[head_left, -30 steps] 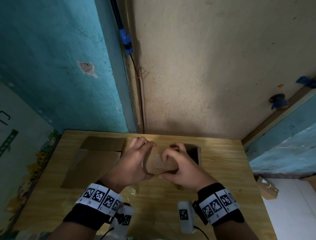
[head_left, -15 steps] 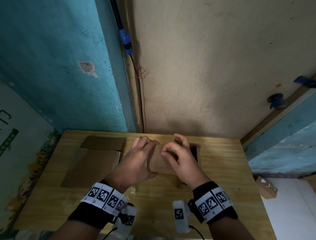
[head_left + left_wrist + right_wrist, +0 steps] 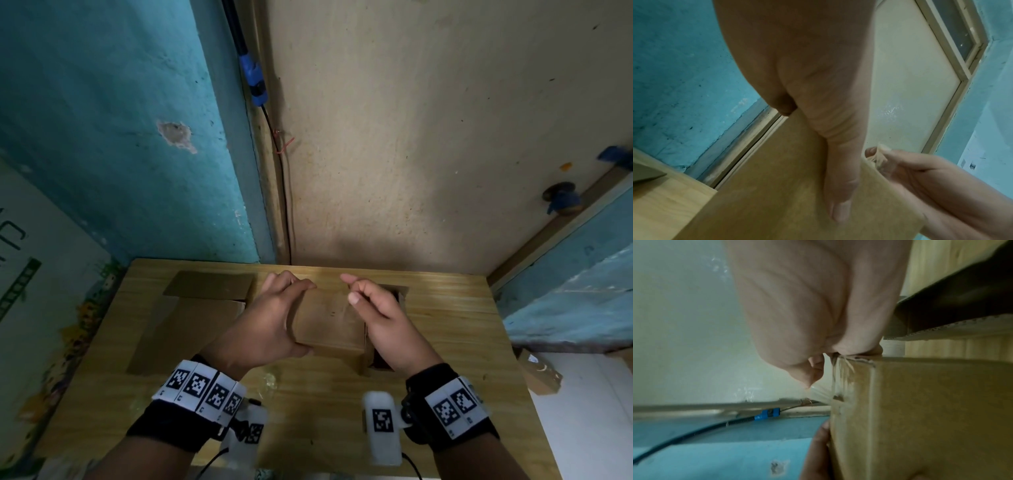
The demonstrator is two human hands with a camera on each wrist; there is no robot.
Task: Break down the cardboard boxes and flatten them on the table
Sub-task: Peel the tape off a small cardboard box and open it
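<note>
Head view: a small closed cardboard box (image 3: 329, 320) is held over the middle of the wooden counter (image 3: 445, 325), between the two hands. The left hand (image 3: 270, 323) clamps it from the left — fingers (image 3: 294, 284) over the far top edge, thumb at the near lower corner. In the left wrist view the thumb lies flat along a brown face of the box (image 3: 766, 186); the other fingers are hidden behind the palm.

The right hand (image 3: 380, 315) sits at the box's right far corner with its fingers curled together. The right wrist view shows the fingertips (image 3: 813, 369) pinching what appears to be a strip of clear tape (image 3: 824, 394) that stretches to the torn corner of the box (image 3: 920, 418), though blur makes the strip hard to trace. The same strip shows between the fingertips in the left wrist view (image 3: 878, 155).

Behind and under the right hand stands a second, open box (image 3: 400, 294); only its far rim and dark interior show, the rest being covered by the hand and the held box. Its corrugated edge (image 3: 941, 331) crosses the right wrist view.

Left of the hands, flattened cardboard (image 3: 191, 325) lies on the counter — its near right corner cut off by the left wrist.
</note>
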